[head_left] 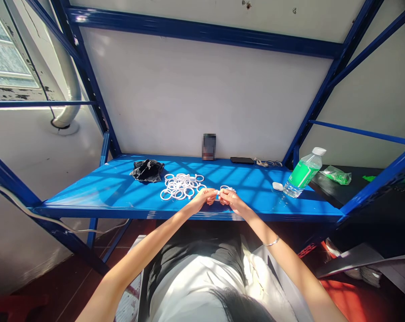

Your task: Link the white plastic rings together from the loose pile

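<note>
Both my hands meet over the front edge of the blue shelf, fingers pinched together. My left hand (205, 196) and my right hand (228, 197) are closed on a small white plastic ring (217, 193), mostly hidden by the fingers. Just behind my right hand, more white ring (227, 188) shows on the shelf; whether it joins the held piece I cannot tell. To the left of my hands lies a loose pile of white plastic rings (182, 186), several of them overlapping. A crumpled black plastic bag (148, 171) sits left of the pile.
The blue metal shelf (98, 192) has upright posts on both sides. A phone-like dark object (208, 146) stands against the back wall. A black phone (242, 160) and a coiled cable (267, 163) lie beside it. At right are a white case (277, 186) and a water bottle (303, 174).
</note>
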### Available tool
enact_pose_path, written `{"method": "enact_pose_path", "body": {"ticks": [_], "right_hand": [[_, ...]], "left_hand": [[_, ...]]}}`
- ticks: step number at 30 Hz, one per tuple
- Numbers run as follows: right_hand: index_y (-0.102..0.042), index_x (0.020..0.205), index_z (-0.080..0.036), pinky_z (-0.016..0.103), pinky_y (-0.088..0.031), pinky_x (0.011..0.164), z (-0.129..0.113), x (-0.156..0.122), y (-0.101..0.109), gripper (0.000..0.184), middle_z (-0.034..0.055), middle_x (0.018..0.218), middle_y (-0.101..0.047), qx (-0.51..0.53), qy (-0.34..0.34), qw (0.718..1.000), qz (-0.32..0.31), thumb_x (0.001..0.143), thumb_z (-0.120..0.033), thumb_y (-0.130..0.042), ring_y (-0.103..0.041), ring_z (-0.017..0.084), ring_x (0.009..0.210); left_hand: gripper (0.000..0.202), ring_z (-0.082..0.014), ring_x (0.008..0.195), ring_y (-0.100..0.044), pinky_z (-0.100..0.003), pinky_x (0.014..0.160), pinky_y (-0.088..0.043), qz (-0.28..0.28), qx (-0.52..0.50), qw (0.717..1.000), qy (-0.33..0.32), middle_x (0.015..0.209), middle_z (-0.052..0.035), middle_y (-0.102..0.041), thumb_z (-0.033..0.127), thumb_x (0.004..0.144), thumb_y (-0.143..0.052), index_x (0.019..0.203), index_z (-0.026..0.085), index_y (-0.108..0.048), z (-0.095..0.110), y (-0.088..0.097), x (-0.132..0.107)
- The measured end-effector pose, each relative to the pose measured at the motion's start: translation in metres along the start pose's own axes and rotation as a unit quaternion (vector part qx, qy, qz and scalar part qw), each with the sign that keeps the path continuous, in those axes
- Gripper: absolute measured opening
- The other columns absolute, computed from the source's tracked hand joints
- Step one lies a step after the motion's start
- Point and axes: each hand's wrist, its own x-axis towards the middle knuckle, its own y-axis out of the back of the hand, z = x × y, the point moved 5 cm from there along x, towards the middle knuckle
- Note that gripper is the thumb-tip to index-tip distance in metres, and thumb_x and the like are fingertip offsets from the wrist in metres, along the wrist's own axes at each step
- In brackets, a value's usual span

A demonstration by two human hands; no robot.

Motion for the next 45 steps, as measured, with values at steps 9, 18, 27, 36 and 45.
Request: {"method": "enact_pose_path", "body": {"ticks": [9, 18, 27, 36, 45], "right_hand": [[-0.054, 0.066, -0.021, 0.029, -0.028, 0.054, -0.011, -0.004, -0.005, 0.035, -0.0053, 0.055, -0.036, 0.017, -0.013, 1.000, 0.007, 0.076, -0.052, -0.069, -0.028, 0.011, 0.050], [-0.055, 0.068, -0.022, 0.030, -0.027, 0.054, -0.013, -0.004, -0.006, 0.036, -0.0036, 0.059, -0.042, 0.019, -0.017, 1.000, 0.013, 0.072, -0.054, -0.071, -0.026, 0.010, 0.051], [-0.055, 0.067, -0.021, 0.028, -0.028, 0.054, -0.015, -0.004, -0.006, 0.035, -0.0048, 0.056, -0.039, 0.016, -0.014, 1.000, 0.009, 0.073, -0.053, -0.070, -0.025, 0.010, 0.050], [-0.057, 0.068, -0.021, 0.028, -0.029, 0.054, -0.007, -0.003, -0.002, 0.028, -0.0022, 0.062, -0.048, 0.017, -0.014, 1.000, 0.003, 0.073, -0.046, -0.068, -0.031, 0.011, 0.052], [-0.057, 0.066, -0.020, 0.027, -0.028, 0.056, -0.011, -0.004, -0.005, 0.027, -0.0030, 0.059, -0.047, 0.001, -0.004, 1.000, -0.015, 0.074, -0.044, -0.065, -0.035, 0.011, 0.055]], "left_hand": [[0.048, -0.0071, 0.049, -0.029, -0.024, 0.052, -0.026, -0.019, 0.012, 1.000, 0.012, 0.050, 0.0067, -0.032, 0.051, 0.077, -0.063, 0.055, 0.017, -0.037, 0.004, -0.005, -0.001], [0.046, -0.0080, 0.050, -0.032, -0.024, 0.053, -0.028, -0.026, 0.024, 0.999, 0.009, 0.051, 0.0060, -0.035, 0.053, 0.078, -0.063, 0.057, 0.017, -0.043, 0.000, -0.002, -0.001], [0.044, -0.0082, 0.050, -0.033, -0.024, 0.054, -0.028, -0.029, 0.020, 0.999, 0.008, 0.050, 0.0060, -0.036, 0.052, 0.077, -0.063, 0.057, 0.017, -0.045, 0.000, -0.002, -0.001], [0.048, -0.0092, 0.051, -0.032, -0.026, 0.054, -0.029, -0.035, 0.046, 0.998, 0.013, 0.049, 0.0047, -0.035, 0.052, 0.077, -0.060, 0.051, 0.018, -0.038, 0.002, -0.006, -0.001], [0.044, -0.0090, 0.051, -0.032, -0.026, 0.054, -0.030, -0.046, 0.043, 0.998, 0.007, 0.050, 0.0052, -0.032, 0.047, 0.079, -0.059, 0.051, 0.017, -0.040, 0.005, -0.008, -0.003]]}}
